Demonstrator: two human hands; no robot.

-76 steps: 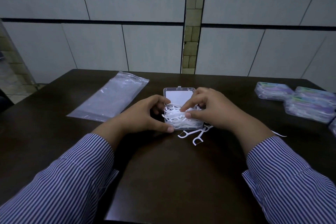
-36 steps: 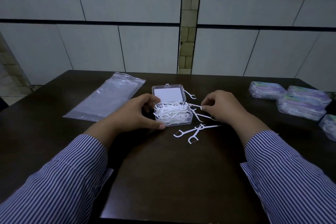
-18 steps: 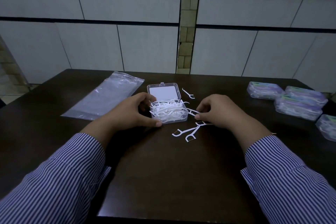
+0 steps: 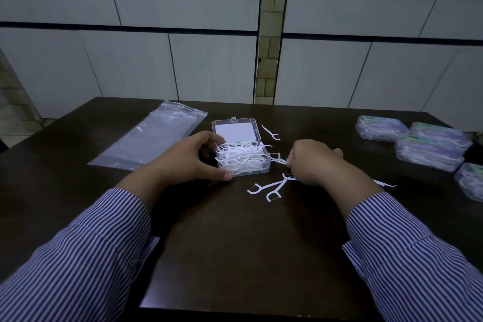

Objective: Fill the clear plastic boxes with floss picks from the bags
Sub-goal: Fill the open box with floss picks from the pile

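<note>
A clear plastic box (image 4: 264, 168) stands open at the table's middle, heaped with white floss picks (image 4: 240, 157), its lid (image 4: 234, 129) lying back. My left hand (image 4: 193, 158) grips the box's left side, thumb along its front corner. Just right of the box, my right hand (image 4: 313, 161) has curled fingers pinching loose floss picks (image 4: 278, 160) on the table. More loose picks (image 4: 269, 187) lie in front of that hand, and a single pick (image 4: 271, 133) lies behind the box.
A flat clear plastic bag (image 4: 151, 138) lies at the left. Several closed, filled boxes (image 4: 428, 148) are stacked at the right edge. The dark table (image 4: 235, 256) ends near my sleeves; a tiled wall rises behind.
My right hand left the top of the heap in the box, moved right onto the table and closed on loose picks there. My left hand kept its hold on the box.
</note>
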